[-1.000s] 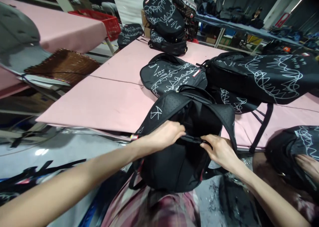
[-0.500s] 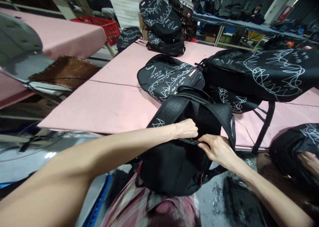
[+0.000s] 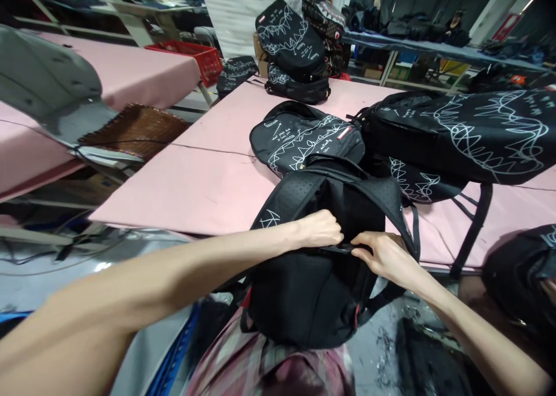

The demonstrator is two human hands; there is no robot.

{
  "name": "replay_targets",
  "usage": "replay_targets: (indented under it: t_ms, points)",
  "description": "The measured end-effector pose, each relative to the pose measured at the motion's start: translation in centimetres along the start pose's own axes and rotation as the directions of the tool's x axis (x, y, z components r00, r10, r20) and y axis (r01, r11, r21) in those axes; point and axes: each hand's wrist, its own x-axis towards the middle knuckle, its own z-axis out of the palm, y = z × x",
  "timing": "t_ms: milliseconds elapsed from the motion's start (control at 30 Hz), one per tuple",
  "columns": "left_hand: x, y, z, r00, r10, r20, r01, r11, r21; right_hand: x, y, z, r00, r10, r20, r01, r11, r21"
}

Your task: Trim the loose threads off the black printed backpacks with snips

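Observation:
A black backpack (image 3: 299, 303) leans between my lap and the table edge, its back panel and padded shoulder straps turned toward me. Across the middle of that panel runs a slit-like opening. My left hand (image 3: 322, 229) is closed in a fist at the slit, gripping the backpack there; its fingertips are hidden. Just to the right, my right hand (image 3: 382, 254) pinches the slit's edge between thumb and fingers. Beyond it on the table lies another black backpack (image 3: 306, 135) with white scribbled drawings and lettering.
More printed backpacks (image 3: 490, 132) are piled at the right of the pink table (image 3: 191, 187), and others (image 3: 291, 40) at its far end. A chair (image 3: 47, 83) with a wicker basket (image 3: 134, 129) stands left. At the right edge a co-worker's backpack (image 3: 516, 274) partly shows.
The view has shifted slightly, so the surroundings sit farther right and lower. Both hands keep their hold on the backpack, with a slightly wider gap between them.

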Motion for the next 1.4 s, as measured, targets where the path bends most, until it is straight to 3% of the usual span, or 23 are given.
replay_targets:
  t_ms: [100, 267, 400, 533, 833, 967, 1067, 1200, 1333, 1400]
  points:
    - [1.6, -0.6, 0.8, 0.98, 0.185, 0.076, -0.191, 0.978, 0.082, 0.1, -0.2, 0.2, 1.0, -0.011, 0.019, 0.012, 1.0, -0.013]
    - [2.0, -1.3, 1.3, 0.973, 0.21, 0.094, -0.218, 0.972, 0.09, 0.1, 0.0, 0.3, 1.0, -0.029, 0.008, 0.029, 0.999, -0.03]
    - [0.2, -1.3, -0.2, 0.999, 0.026, 0.047, -0.028, 0.999, 0.028, 0.4, 0.3, -0.1, 0.999, -0.031, -0.015, 0.031, 0.999, -0.012]
    - [-1.1, -0.7, -1.3, 0.973, -0.224, 0.056, 0.229, 0.965, -0.126, 0.5, 0.3, -0.4, 1.0, -0.031, 0.002, 0.031, 1.0, -0.001]
    - [-1.6, -0.8, 0.6, 0.873, -0.485, -0.055, 0.45, 0.844, -0.291, 0.5, 0.1, -0.4, 1.0, 0.002, -0.019, -0.002, 1.0, 0.008]
    - [-1.7, -0.7, 0.9, 0.829, -0.559, 0.026, 0.516, 0.745, -0.423, 0.7, 0.0, -0.7, 1.0, 0.027, -0.006, -0.027, 1.0, 0.007]
    - [-1.7, -0.4, 0.3, 0.872, -0.489, 0.017, 0.458, 0.805, -0.376, 0.7, -0.2, -0.7, 0.999, 0.033, 0.01, -0.033, 0.999, 0.018]
    - [-0.7, -0.5, -0.4, 0.979, -0.197, 0.056, 0.199, 0.98, -0.022, 0.9, -0.4, -0.7, 0.999, 0.025, 0.023, -0.026, 0.999, 0.024]
    - [1.0, -1.2, 0.1, 0.985, 0.074, 0.157, -0.098, 0.984, 0.149, 1.2, -0.4, -0.8, 0.999, 0.006, 0.051, -0.008, 0.999, 0.036]
    - [1.3, -1.6, 0.4, 0.976, 0.127, 0.176, -0.156, 0.974, 0.166, 1.3, -0.3, -0.8, 0.999, 0.005, 0.053, -0.007, 0.999, 0.033]
